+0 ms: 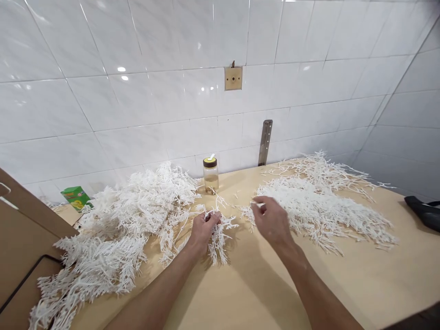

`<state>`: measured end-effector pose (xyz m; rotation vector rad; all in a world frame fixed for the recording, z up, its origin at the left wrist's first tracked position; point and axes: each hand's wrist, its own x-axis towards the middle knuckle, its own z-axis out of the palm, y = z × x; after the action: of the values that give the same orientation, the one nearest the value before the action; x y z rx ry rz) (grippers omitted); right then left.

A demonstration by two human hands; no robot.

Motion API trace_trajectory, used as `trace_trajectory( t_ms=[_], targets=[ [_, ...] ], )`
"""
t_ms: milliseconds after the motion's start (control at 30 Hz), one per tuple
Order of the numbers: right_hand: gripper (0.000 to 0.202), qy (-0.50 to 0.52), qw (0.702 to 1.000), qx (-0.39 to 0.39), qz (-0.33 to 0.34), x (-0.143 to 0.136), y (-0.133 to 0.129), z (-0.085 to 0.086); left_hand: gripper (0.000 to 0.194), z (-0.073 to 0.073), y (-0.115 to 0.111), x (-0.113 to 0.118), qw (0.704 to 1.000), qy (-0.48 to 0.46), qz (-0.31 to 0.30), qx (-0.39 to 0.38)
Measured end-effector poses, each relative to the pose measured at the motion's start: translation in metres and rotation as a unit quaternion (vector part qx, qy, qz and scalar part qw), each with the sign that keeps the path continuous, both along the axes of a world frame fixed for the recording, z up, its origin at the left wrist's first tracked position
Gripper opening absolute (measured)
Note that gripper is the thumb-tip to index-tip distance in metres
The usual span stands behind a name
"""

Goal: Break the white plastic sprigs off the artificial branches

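My left hand [205, 228] is closed around a bunch of white, branching artificial sprigs [219, 245], whose thin tips hang down to the table and spread out past the fingers. To its right, my right hand [271, 217] is held in a pinch at the near-left edge of a flat pile of similar white sprigs [309, 201]. A bit of white shows at its fingertips, but I cannot make out what they hold. Left of my left hand rises a taller, tangled heap of white sprigs [137, 211].
On the wooden table [240, 293], a jar [211, 176] with a dark-rimmed yellow lid stands behind my hands. A green box [76, 198] and a cardboard box [24, 247] are on the left. A metal strip [265, 143] leans against the tiled wall. Something black [424, 213] lies far right.
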<state>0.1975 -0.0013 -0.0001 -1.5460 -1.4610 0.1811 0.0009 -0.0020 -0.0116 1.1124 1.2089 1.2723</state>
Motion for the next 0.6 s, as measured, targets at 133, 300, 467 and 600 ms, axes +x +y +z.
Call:
trace_trajectory(
  t_ms=[133, 300, 467, 600],
  targets=[
    [0.026, 0.015, 0.978, -0.099, 0.185, -0.041, -0.011, 0.001, 0.040, 0.000, -0.002, 0.003, 1.000, 0.027, 0.004, 0.010],
    [0.022, 0.034, 0.981, -0.114, 0.156, -0.053, -0.009, -0.009, 0.037, -0.001, -0.002, 0.005, 1.000, 0.025, -0.008, 0.015],
    [0.024, -0.011, 0.981, -0.047, 0.189, -0.053, -0.013, -0.012, 0.039, 0.001, 0.000, 0.002, 1.000, 0.005, -0.020, 0.012],
    [0.026, -0.026, 0.982, -0.044, 0.184, -0.060, -0.016, -0.014, 0.038, 0.002, -0.003, 0.003, 0.999, 0.050, -0.009, 0.016]
  ],
)
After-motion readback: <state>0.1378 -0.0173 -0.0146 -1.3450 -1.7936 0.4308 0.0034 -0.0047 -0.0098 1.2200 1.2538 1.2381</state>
